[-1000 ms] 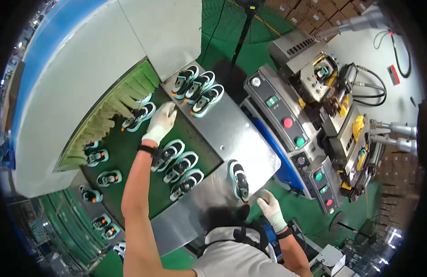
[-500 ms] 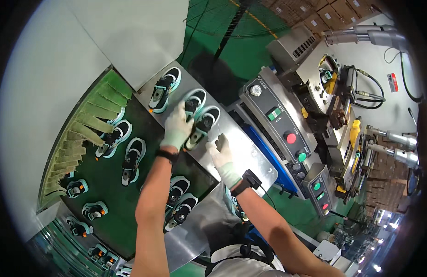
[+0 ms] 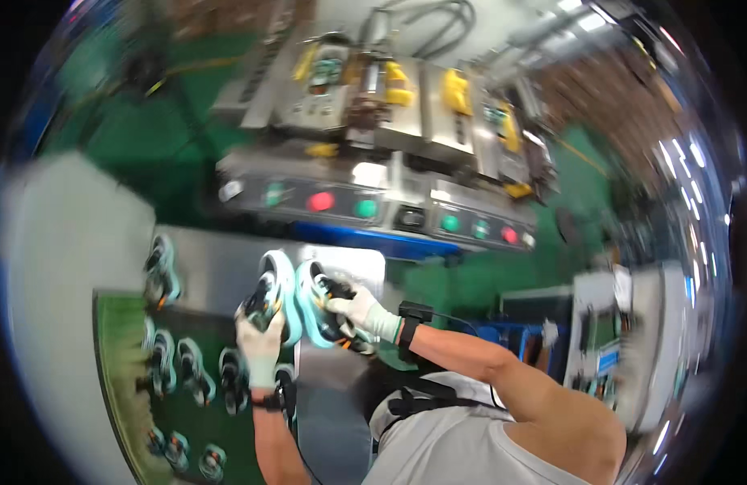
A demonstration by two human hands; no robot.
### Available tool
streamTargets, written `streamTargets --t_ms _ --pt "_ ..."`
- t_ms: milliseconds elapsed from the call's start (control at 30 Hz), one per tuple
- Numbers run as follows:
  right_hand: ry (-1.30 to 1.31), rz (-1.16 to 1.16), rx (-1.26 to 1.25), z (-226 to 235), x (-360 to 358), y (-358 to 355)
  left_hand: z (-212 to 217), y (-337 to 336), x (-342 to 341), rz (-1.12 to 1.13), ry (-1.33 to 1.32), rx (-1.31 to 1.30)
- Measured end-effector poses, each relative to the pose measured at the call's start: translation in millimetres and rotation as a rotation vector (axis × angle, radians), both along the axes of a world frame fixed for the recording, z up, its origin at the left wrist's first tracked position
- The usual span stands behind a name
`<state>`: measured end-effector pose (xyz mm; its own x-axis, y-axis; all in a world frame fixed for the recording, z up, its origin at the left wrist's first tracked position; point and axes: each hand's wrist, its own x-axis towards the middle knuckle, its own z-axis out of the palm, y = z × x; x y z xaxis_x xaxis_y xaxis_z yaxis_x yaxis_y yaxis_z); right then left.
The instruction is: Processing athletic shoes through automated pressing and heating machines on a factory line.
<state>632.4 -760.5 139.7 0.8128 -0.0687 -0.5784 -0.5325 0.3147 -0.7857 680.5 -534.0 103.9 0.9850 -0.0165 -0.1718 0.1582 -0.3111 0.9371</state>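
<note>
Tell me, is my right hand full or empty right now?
Full: the gloved right hand is closed on a turquoise-soled shoe, its thumb over the dark upper, beside another shoe gripped by the left hand.

We hold one black-and-white shoe (image 3: 284, 295) in our left hand (image 3: 259, 343) and a similar shoe (image 3: 313, 304) in our right hand (image 3: 365, 314), close side by side, tilted, their pale turquoise soles turned inward.
</note>
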Motion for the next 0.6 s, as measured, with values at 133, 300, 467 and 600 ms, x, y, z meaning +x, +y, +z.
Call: streamTargets --t_ms 133,300,467,600 --pt "-0.075 -0.194 0.077 59.4 -79.5 -84.9 45.5 -69.8 -32.0 -0.243 -0.061 -0.164" --pt "-0.117 -0.803 -0.172 105.2 -218.5 -198.1 70.2 -216.6 -104.0 -0.752 -0.033 -0.264" --pt "-0.174 -1.428 -0.454 130.9 -390.0 -307.9 122.0 -359.0 -206.8 -1.207 0.042 -0.340" --pt "-0.044 -1.680 -0.569 151.9 -504.4 -413.2 145.7 -476.7 -288.7 -1.434 -0.296 -0.301"
